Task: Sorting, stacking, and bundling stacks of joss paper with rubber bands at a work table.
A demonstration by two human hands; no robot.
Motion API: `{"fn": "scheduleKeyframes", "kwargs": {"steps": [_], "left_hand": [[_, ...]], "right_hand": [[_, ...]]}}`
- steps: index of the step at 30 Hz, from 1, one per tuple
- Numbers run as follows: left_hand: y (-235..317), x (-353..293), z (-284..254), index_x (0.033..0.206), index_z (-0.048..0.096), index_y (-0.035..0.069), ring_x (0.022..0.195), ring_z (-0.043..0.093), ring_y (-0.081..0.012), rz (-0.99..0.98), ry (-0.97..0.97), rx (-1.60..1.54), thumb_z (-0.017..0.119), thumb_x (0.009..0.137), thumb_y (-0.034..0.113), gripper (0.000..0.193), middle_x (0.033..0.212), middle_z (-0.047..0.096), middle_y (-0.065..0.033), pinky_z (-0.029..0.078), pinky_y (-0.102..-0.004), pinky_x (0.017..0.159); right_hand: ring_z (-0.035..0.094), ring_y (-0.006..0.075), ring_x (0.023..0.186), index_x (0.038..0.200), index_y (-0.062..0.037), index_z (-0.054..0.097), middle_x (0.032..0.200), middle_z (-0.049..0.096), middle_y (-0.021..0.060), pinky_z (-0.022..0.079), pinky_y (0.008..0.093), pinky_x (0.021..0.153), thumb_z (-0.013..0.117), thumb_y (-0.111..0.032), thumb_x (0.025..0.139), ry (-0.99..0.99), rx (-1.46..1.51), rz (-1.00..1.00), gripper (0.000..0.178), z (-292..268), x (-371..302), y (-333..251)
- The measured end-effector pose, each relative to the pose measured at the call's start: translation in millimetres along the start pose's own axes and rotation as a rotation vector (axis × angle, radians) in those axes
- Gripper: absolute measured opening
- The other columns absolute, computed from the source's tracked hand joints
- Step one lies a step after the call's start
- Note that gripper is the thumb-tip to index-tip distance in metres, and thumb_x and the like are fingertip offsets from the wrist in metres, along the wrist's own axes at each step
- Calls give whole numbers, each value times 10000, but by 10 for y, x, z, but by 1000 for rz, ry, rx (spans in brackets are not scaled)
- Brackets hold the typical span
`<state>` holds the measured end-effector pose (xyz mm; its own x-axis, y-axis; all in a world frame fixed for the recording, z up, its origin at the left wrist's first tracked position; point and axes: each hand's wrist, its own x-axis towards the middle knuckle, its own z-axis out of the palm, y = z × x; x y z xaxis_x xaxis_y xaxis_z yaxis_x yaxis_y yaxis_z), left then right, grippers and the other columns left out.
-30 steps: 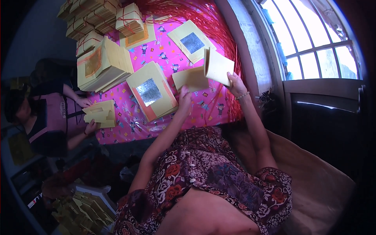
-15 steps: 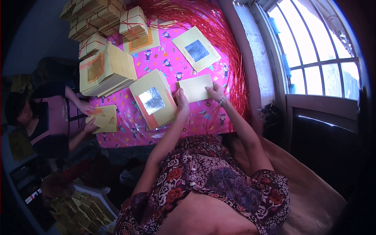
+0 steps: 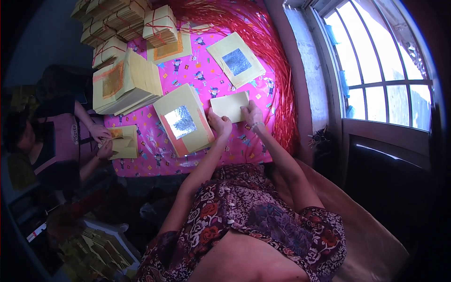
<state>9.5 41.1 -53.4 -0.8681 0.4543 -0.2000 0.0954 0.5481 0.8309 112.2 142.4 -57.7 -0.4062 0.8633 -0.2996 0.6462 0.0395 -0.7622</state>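
Note:
A pale yellow folded paper [image 3: 230, 105] is between my two hands above the pink tablecloth. My left hand [image 3: 220, 123] pinches its lower left part, thumb on top and fingers curled. My right hand [image 3: 252, 114] grips its right edge, with a bracelet at the wrist. Left of the paper lies a yellow paper stack with a silver foil square [image 3: 182, 123] and orange edging. Beyond it, another paper stack with a silver square [image 3: 236, 61] rests at an angle. The undersides of my fingers are hidden.
A tall stack of folded papers [image 3: 141, 80] stands at the left, with red-tied bundles [image 3: 115, 23] piled behind. Long red strips [image 3: 282, 89] hang along the table's right side by a barred window [image 3: 376, 75]. A co-worker's hands [image 3: 102, 136] fold paper at the left.
The folded paper has shifted slightly left in my hands. My left hand has turned inward, curling at the lower edge, and my right hand has moved a little lower. The co-worker's hands have come closer together.

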Motion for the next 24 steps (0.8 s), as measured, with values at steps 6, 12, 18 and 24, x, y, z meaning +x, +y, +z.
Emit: {"fn": "scheduleKeyframes", "kwargs": {"steps": [6,12,18,24], "left_hand": [[82,-40,14,1417,160,-62,1214,324,-416,-32,-28,326,615,694,26,859,1301,345,-283,274,-491,1034],[157,-70,-11,1429,127,-53,1209,330,-438,-38,-99,329,610,692,37,886,1329,331,-299,253,-485,1050],[148,-131,-27,1428,143,-60,1175,363,-409,-2,-93,364,615,703,20,869,1341,340,-287,280,-479,1026],[402,-285,-162,1435,100,-73,1280,278,-454,372,-73,253,563,749,-21,830,1394,271,-317,223,-514,1080]], "right_hand": [[557,401,900,1012,9,499,971,536,228,464,485,766,678,-280,803,243,-394,-198,399,-57,-143,-158],[545,382,935,1028,11,502,989,543,221,457,460,795,686,-272,793,199,-305,-123,411,-77,-172,-96],[577,358,905,1066,6,516,991,561,208,476,448,777,673,-279,820,232,-337,-110,408,-46,-182,-84],[583,358,885,1079,21,521,977,565,219,486,433,772,666,-331,834,170,-18,54,453,-146,5,202]]}}
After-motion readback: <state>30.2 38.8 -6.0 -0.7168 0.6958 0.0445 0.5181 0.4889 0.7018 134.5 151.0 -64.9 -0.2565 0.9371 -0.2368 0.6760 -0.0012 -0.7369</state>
